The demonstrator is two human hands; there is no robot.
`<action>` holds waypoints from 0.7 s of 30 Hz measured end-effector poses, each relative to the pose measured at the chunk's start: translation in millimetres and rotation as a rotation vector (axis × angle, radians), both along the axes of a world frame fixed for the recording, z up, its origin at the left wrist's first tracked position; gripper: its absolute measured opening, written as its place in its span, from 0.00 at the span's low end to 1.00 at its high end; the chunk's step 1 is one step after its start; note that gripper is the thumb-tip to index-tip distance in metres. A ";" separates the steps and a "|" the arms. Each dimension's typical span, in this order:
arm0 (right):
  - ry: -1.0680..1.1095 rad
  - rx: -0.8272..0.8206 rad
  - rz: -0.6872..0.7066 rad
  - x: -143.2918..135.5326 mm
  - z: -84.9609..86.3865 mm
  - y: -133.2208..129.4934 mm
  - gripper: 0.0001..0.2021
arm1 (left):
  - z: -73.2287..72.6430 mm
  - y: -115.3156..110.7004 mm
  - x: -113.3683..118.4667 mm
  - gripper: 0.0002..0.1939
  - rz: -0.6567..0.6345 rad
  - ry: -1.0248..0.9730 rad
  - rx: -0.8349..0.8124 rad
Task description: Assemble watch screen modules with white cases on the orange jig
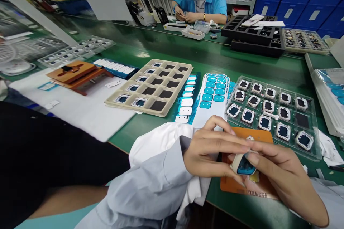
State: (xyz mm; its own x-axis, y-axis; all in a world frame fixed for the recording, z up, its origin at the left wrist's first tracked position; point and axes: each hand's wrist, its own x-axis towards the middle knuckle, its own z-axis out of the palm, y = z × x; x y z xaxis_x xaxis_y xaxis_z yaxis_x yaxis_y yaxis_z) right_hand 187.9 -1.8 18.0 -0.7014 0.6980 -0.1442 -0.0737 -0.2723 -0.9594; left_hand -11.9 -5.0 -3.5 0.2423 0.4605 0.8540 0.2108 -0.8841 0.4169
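My left hand [212, 146] and my right hand [285, 171] meet over an orange board [228, 184] at the table's front edge. Between them they hold a small watch case [245, 166] with a cream rim and a dark blue face, tilted towards me. The left thumb and fingers grip its left side; the right thumb presses on the face's upper right. Fingers cover part of the case. Beneath it a small yellowish piece [254, 176] shows on the board. Just behind my hands lies a clear tray [317, 139] of similar white-rimmed cases, one pocket without a case.
A cream tray [161, 112] holds several cases. Sheets of blue stickers [212, 89] lie beside it. A white cloth [158, 141] sits by my left sleeve. An orange stand [77, 75] is further left. Across the green table, a person [204, 0] works near black trays [249, 32].
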 end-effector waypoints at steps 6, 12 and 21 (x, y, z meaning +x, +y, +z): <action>0.005 0.015 -0.077 -2.7 0.5 -0.7 0.11 | -1.0 0.0 -0.1 0.24 -0.001 0.007 0.014; 0.013 0.000 -0.082 -3.4 0.3 0.5 0.09 | -1.0 -0.3 0.5 0.20 -0.004 0.027 0.029; -0.155 0.248 -0.150 24.2 36.5 51.5 0.12 | -12.7 15.1 -21.3 0.33 0.370 0.177 -0.240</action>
State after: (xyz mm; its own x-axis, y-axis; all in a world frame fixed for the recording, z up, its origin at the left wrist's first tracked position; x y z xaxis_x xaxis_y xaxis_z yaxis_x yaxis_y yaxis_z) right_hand 212.2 49.7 54.5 -0.5714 0.8189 -0.0537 0.0564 -0.0261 -0.9981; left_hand -33.2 10.0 -16.2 0.1575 0.7223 0.6735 0.5797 -0.6197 0.5291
